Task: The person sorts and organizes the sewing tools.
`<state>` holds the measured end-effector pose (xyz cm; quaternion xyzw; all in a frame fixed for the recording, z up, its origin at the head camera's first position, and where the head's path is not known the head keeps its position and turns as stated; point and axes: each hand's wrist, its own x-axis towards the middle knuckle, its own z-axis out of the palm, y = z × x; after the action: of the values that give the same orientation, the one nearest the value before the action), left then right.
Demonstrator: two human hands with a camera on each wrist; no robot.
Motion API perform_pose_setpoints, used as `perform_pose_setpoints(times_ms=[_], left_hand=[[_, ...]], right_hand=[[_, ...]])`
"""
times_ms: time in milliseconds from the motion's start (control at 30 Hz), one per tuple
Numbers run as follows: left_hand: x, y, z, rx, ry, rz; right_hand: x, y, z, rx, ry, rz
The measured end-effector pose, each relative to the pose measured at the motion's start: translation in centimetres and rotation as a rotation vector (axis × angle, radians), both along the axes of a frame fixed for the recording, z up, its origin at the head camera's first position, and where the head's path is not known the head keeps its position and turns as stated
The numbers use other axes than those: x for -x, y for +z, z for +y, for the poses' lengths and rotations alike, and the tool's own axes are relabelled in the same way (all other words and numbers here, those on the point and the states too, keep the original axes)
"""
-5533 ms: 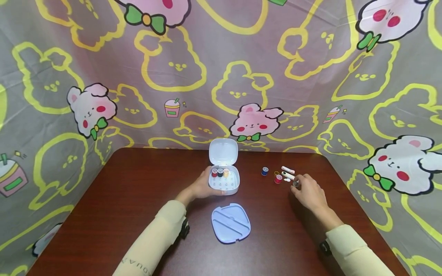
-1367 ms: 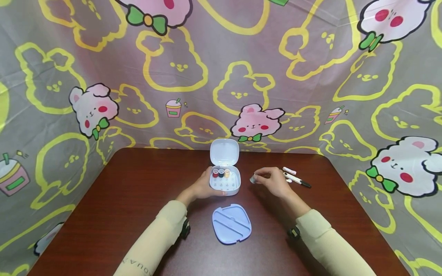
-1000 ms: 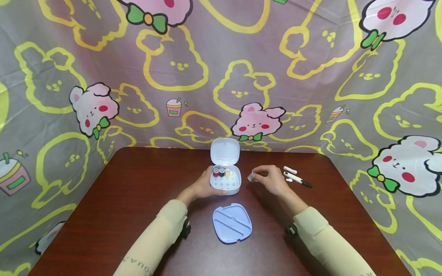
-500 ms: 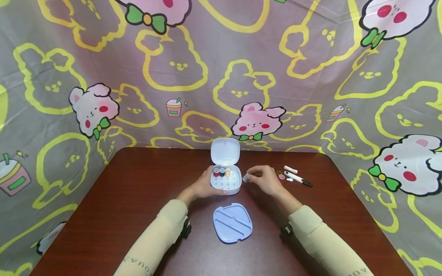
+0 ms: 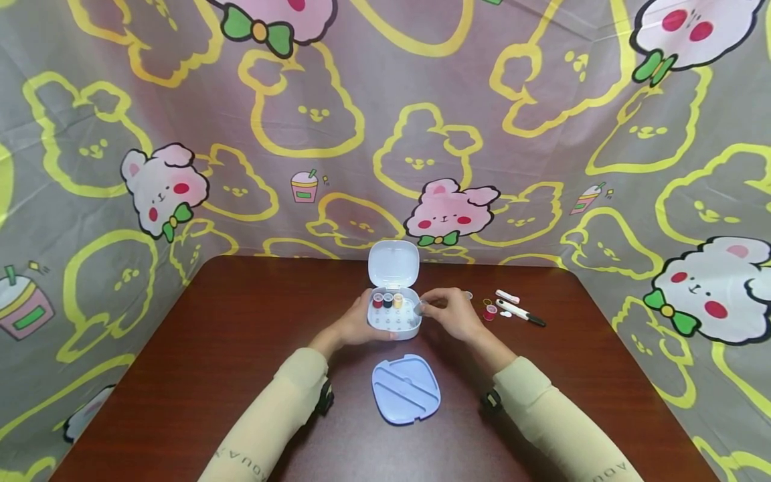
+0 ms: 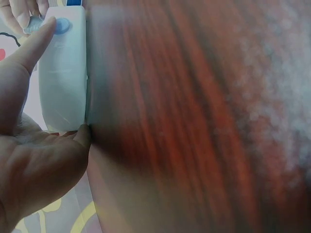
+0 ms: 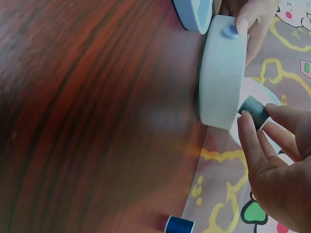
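My left hand (image 5: 352, 325) grips a small white hinged box (image 5: 411, 332) by its left side, thumb on the front at a round blue button (image 6: 62, 25). The lid (image 5: 393, 263) is raised. Inside, in the back row of pegs, stand a red thread spool (image 5: 377, 300), a dark one (image 5: 388, 300) and a beige one (image 5: 398, 300). Between thumb and fingertips, my right hand (image 5: 454, 314) pinches a grey thread spool (image 7: 253, 111), tilted, at the box's right rim.
A light blue tray-like panel (image 5: 405, 390) lies in front of the box. Off to the right are a blue spool (image 7: 180, 225), a pinkish-red spool (image 5: 490, 312), a yellow ring (image 5: 487, 302), a white-and-black pen-like tool (image 5: 521, 312) and a white strip (image 5: 507, 296). A patterned cloth (image 5: 301, 221) hangs behind the table.
From among the small things at the right, my right hand has carried the grey spool left to the box's rim. My left hand keeps its grip on the box.
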<state>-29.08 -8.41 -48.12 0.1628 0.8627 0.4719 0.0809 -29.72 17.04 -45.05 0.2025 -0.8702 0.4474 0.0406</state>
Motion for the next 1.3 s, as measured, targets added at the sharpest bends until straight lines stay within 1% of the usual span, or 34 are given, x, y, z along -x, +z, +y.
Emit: perform_pose_setpoints(times_ms=[267, 733, 1000, 1167, 1300], left_hand=[[0.1, -0.1, -0.1, 0.016, -0.015, 0.013], [-0.2, 0.1, 0.0, 0.021, -0.003, 0.013], [-0.1, 0.0, 0.0, 0.005, -0.014, 0.033], [-0.1, 0.0, -0.1, 0.013, -0.020, 0.040], [-0.1, -0.1, -0.1, 0.009, -0.028, 0.035]], right_hand=[[0.1, 0.1, -1.1, -0.051, -0.011, 0.000], [0.8, -0.1, -3.5, -0.061, 0.035, 0.093], [1.3, 0.0, -4.7, -0.110, 0.107, 0.142], [1.5, 0.4, -5.4, -0.178, 0.179, 0.208], [1.7, 0.6, -5.7, -0.229, 0.230, 0.236]])
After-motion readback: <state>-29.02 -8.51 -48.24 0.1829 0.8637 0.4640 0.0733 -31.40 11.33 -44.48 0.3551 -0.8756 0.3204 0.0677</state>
